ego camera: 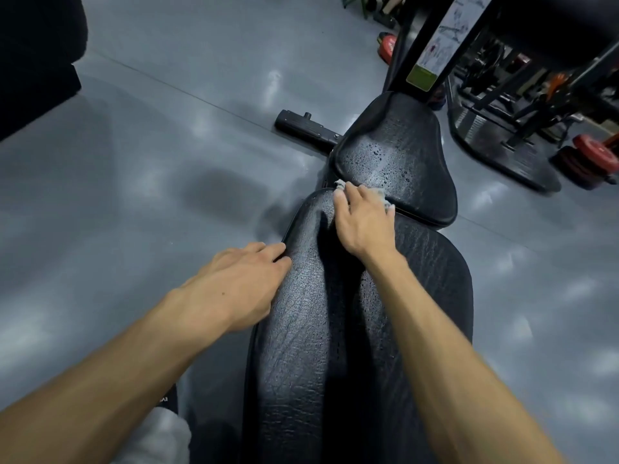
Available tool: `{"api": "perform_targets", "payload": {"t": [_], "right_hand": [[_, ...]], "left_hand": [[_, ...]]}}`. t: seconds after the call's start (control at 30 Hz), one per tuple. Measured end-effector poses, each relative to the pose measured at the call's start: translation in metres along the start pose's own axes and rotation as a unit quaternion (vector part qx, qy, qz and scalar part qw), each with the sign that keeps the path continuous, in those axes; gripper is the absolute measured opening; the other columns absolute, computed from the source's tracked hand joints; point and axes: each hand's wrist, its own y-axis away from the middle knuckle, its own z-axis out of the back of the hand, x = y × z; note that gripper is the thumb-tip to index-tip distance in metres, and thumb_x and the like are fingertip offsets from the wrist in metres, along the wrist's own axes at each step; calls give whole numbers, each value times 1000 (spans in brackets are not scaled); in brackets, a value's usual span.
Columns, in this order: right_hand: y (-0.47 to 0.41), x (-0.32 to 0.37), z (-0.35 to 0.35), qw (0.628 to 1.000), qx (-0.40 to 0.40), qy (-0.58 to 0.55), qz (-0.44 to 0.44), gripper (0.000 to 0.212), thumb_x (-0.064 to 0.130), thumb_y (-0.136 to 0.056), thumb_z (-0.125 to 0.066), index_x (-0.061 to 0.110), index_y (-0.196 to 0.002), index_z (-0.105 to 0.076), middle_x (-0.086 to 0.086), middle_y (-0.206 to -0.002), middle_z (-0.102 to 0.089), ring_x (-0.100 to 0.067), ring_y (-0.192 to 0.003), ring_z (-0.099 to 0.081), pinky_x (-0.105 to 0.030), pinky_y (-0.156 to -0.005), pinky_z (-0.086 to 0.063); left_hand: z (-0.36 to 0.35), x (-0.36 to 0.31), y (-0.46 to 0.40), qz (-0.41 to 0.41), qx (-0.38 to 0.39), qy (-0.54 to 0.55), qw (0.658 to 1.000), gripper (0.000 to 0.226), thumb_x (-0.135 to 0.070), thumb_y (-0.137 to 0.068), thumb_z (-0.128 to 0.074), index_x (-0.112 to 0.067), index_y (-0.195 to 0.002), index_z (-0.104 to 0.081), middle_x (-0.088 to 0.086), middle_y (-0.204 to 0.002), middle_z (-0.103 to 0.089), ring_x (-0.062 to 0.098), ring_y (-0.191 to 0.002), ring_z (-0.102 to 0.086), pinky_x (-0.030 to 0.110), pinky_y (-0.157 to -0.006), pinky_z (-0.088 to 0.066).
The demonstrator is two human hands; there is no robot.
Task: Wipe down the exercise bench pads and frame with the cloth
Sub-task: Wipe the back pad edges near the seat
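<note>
Right hand point(363, 221) palm down at far end of long pad point(335, 329), arm extended along pad. Fingers slightly spread, straight, pressing cloth point(380, 195) flat; pale cloth edges show past fingertips, at gap between long pad and seat pad point(395, 155). Water droplets on seat pad beyond fingertips. Left hand point(234, 283) palm down, fingers together and extended, tips touching left edge of long pad. Frame foot point(306, 127) lies on grey floor point(134, 162), well left of right fingers.
</note>
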Motion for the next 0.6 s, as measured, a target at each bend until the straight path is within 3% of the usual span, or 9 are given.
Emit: {"api": "perform_targets", "payload": {"t": [0.1,0.17,0.23,0.37,0.5,0.6], "right_hand": [[61,-2,-13,999,2,43,27,61,52,-106,-19,24,-157,-33,-3,-168,-24,-24,-155,-18,-55,-125,-7],[122,-4,-24,996,-10,59,64,63,53,-106,-18,23,-161,-27,-3,-170,-16,-22,-157,-12,-54,-126,-10],[185,-8,-39,993,-6,65,97,62,50,-106,-25,22,-161,-27,-3,-170,-17,-21,-157,-14,-52,-124,-16],[278,-12,-70,991,26,82,104,69,54,-90,-43,23,-151,-46,-6,-161,-39,-22,-146,-40,-52,-109,-32],[264,-13,-61,988,16,79,129,64,52,-92,-42,28,-150,-49,0,-160,-41,-17,-146,-39,-53,-109,-31],[200,-8,-34,988,28,65,136,59,51,-105,-22,30,-157,-36,4,-167,-25,-15,-155,-23,-55,-121,-18]], "left_hand": [[1,-2,-1,0,9,-5,1000,43,-23,-101,-44,-20,-144,-44,-1,-152,-38,24,-138,-42,47,-109,-44],[2,-4,-1,5,16,-2,1000,43,-24,-101,-44,-20,-144,-43,-1,-153,-37,24,-138,-42,47,-109,-44],[3,-5,0,9,17,-2,1000,43,-24,-101,-44,-20,-144,-43,-2,-154,-36,24,-139,-41,47,-109,-44],[4,-6,3,12,16,-5,1000,43,-20,-102,-42,-21,-145,-42,-3,-155,-36,25,-138,-42,47,-108,-45],[3,-3,5,11,9,8,1000,44,-18,-101,-43,-22,-145,-42,-5,-154,-36,24,-137,-43,47,-107,-46],[2,-1,5,11,4,14,1000,43,-19,-100,-44,-23,-143,-43,-6,-151,-39,23,-136,-44,47,-106,-46]]}}
